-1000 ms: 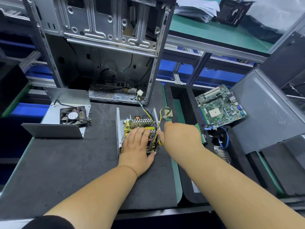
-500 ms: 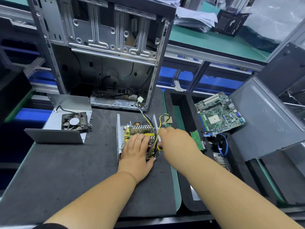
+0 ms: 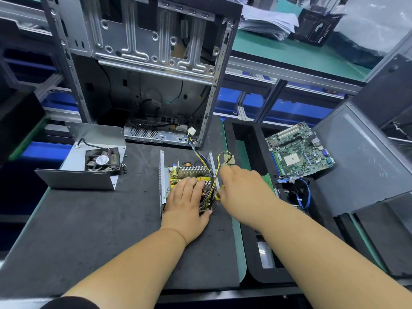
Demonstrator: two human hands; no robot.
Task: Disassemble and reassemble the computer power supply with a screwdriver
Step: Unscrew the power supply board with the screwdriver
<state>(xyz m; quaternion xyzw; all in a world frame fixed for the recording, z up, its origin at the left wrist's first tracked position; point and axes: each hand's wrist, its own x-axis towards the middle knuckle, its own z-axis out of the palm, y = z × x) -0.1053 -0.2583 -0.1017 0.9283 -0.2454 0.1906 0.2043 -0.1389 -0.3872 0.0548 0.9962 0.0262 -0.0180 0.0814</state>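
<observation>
open power supply (image 3: 189, 179) sits centre frame on the dark mat of the counter (image 3: 89, 230), lid off so the board is reachable. left hand (image 3: 187, 201) lies flat on the board with fingers straight, grip released, pressing down, likely to keep the unit from sliding. right hand (image 3: 240, 188) is at the unit's right wall, grip clenched round a yellow-handled screwdriver (image 3: 218, 195); the tip is hidden, probably on a side screw. removed cover with fan (image 3: 102, 161) is parked left of centre, loose screws (image 3: 123, 167) just beside it, out of the work zone. empty pc case (image 3: 145, 63) stands behind, upper centre. motherboard (image 3: 299, 150) rests at right in a black tray (image 3: 245, 134).
</observation>
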